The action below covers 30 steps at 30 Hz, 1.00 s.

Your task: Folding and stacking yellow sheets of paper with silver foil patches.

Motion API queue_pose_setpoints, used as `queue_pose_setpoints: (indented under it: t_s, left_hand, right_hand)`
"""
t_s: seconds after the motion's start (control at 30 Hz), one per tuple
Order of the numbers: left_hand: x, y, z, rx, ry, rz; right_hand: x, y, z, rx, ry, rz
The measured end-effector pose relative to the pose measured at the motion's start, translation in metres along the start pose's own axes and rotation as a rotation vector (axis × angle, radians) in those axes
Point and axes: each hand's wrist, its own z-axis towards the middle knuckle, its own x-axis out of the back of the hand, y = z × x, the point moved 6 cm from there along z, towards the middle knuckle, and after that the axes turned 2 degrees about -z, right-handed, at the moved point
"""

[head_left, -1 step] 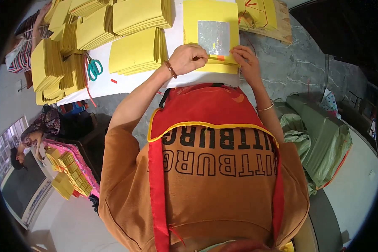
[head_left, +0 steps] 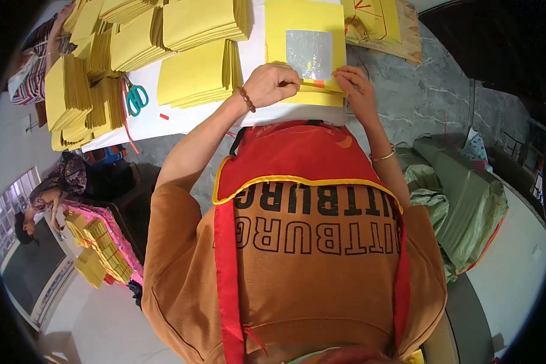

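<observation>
In front of me lies a pile of yellow paper sheets (head_left: 274,33). The top sheet carries a shiny silver foil square (head_left: 308,51) and a small orange-red mark by its near edge. My left hand (head_left: 275,87), wearing a beaded bracelet, is closed at the near left of that sheet, its fingertips pinched together at the paper's edge. At the near right corner my right hand (head_left: 357,91) has thumb and bent fingers closed on the sheet's edge, beside the foil. A bangle circles the right wrist.
Several stacks of folded yellow paper (head_left: 194,76) cover the table's left and back. Teal-handled scissors (head_left: 136,99) lie beside a red scrap (head_left: 164,116) on the white tabletop (head_left: 191,117). Green wrapped bundles (head_left: 461,194) stand to my right. Another person (head_left: 57,185) is at far left.
</observation>
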Motion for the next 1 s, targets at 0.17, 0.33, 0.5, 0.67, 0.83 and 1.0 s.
queue_pose_setpoints:
  t_s: [0.17, 0.33, 0.5, 0.67, 0.83, 1.0]
  left_hand:
    - [0.0, -0.006, 0.002, 0.017, -0.002, -0.035]
    - [0.002, -0.009, 0.002, 0.145, 0.014, -0.162]
    - [0.008, -0.013, -0.004, 0.119, -0.049, -0.186]
    - [0.03, -0.001, -0.017, -0.061, 0.061, 0.119]
    - [0.025, -0.023, -0.008, -0.128, 0.254, 0.264]
    - [0.029, 0.007, -0.024, -0.239, 0.222, 0.232]
  right_hand:
    - [0.002, -0.003, 0.002, -0.058, -0.01, 0.044]
    - [0.005, -0.004, 0.0, 0.188, -0.109, 0.015]
    - [-0.001, -0.006, 0.0, 0.241, -0.068, -0.24]
    - [-0.004, 0.015, 0.004, 0.03, -0.031, 0.053]
    - [0.004, 0.01, 0.011, 0.177, -0.015, -0.071]
    - [0.006, -0.047, 0.004, 0.481, -0.045, -0.526]
